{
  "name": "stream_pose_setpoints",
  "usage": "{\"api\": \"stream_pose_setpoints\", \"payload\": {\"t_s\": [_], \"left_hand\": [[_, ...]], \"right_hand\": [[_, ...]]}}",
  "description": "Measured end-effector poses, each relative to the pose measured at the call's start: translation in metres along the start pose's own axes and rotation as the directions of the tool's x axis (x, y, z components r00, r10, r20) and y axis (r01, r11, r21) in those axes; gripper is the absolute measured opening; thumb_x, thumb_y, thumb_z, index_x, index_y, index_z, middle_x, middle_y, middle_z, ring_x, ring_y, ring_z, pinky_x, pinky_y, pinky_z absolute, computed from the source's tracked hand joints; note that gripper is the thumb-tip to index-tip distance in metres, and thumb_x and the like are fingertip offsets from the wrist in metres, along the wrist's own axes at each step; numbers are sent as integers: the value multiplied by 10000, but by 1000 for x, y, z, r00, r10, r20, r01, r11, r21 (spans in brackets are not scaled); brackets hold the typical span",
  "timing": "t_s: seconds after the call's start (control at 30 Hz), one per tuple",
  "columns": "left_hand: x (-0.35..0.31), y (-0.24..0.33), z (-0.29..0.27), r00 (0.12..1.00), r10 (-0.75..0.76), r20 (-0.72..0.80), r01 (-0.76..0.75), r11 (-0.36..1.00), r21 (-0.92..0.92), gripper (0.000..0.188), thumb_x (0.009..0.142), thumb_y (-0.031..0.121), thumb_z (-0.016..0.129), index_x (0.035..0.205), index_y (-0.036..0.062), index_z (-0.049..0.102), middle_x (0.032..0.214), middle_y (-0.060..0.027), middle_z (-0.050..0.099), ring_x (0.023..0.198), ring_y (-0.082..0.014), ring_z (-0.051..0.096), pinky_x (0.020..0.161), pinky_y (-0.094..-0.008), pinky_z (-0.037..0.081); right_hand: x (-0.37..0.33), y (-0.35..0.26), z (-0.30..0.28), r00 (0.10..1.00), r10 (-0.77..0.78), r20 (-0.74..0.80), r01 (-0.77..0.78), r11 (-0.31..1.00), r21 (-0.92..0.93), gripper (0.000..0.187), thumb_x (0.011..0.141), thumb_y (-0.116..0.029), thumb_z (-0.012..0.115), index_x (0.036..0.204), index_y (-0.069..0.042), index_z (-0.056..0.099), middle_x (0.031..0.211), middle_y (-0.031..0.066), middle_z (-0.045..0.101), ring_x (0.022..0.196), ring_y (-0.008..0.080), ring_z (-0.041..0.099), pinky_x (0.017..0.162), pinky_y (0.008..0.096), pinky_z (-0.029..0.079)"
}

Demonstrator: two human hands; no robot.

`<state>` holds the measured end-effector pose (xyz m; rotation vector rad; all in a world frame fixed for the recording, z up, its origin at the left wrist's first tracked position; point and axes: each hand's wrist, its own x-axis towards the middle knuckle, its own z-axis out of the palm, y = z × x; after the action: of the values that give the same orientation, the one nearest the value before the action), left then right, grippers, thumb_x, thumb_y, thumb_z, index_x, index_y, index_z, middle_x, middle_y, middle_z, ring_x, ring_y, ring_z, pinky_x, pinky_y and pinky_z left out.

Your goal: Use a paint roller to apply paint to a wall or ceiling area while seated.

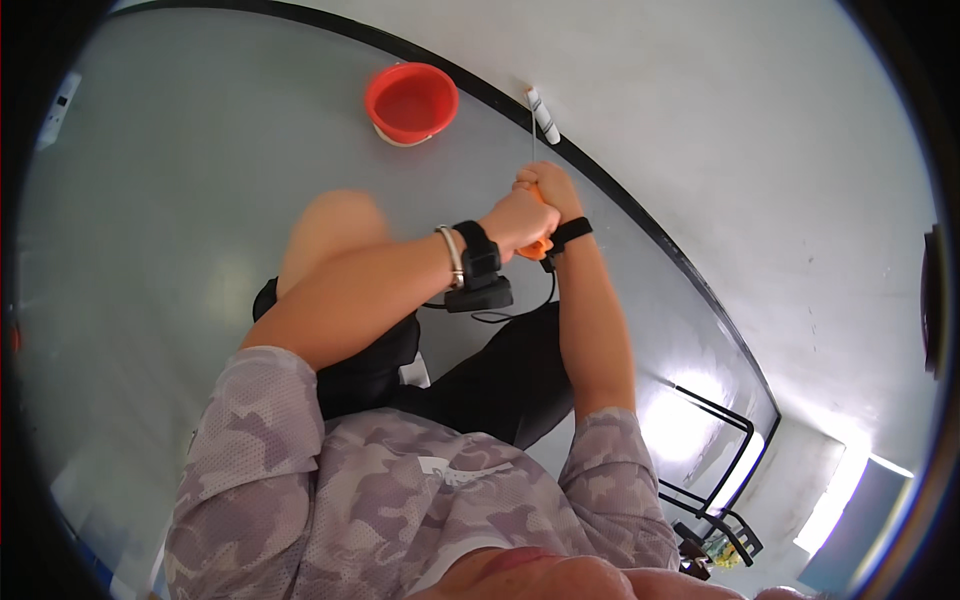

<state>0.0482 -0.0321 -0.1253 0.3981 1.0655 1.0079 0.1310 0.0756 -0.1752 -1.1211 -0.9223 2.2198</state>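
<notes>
My left hand (pixel 520 218) and my right hand (pixel 552 186) are both closed around the orange handle (pixel 537 246) of a paint roller. The right hand grips higher, towards the thin metal rod. Beyond the hands, the white, dark-striped roller sleeve (pixel 545 115) lies slanted against the pale wall, its lower end by the black skirting. My fingers hide much of the handle. To the left of the roller, a red bucket (pixel 411 130) stands on the grey floor; what it holds cannot be made out.
A black skirting strip (pixel 660 235) curves along the foot of the wall (pixel 760 180). At the far left lies a white socket strip (pixel 60 110). A black tubular frame (pixel 745 440) stands at the lower right. A thin black cable (pixel 490 318) hangs below my wrists, over my knees.
</notes>
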Motion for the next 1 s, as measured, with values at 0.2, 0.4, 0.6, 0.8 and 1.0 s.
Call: {"api": "stream_pose_setpoints", "payload": {"t_s": [0.2,0.4,0.6,0.8,1.0], "left_hand": [[-39,17,-35,936,148,-320,-149,989,23,86,712,85,544,755,48,479,640,-62,502,491,-145,504,420,-271,414],[1,20,-29,942,159,-296,-123,983,139,90,709,84,544,759,38,485,659,-60,499,506,-150,513,418,-281,430],[-3,-9,11,950,203,-237,-116,934,337,279,695,125,570,825,-118,525,790,-185,585,653,-218,592,519,-325,469],[11,-16,8,995,12,-101,0,993,118,181,688,47,548,825,-31,459,683,-89,503,547,-168,524,445,-299,410],[-15,15,-24,996,64,-58,-68,996,-65,127,710,62,554,778,2,465,642,-80,472,516,-162,481,428,-298,377]], "right_hand": [[26,18,82,973,-11,232,17,1000,-25,99,840,-11,454,806,-50,369,647,32,440,547,128,431,507,254,389],[54,6,58,930,6,367,-1,1000,-13,215,886,-72,424,688,-103,346,590,-30,331,533,93,346,502,240,330],[-9,-9,27,992,52,113,-41,995,-94,218,885,-63,434,693,-109,340,554,-40,314,510,97,340,495,245,330],[-18,-3,12,991,76,-108,-80,996,-35,192,864,-30,424,705,-96,338,598,-23,355,532,102,365,511,244,353],[43,16,-8,827,-275,489,549,210,-809,62,833,-28,472,780,-36,440,647,55,479,575,153,482,508,282,396]]}}
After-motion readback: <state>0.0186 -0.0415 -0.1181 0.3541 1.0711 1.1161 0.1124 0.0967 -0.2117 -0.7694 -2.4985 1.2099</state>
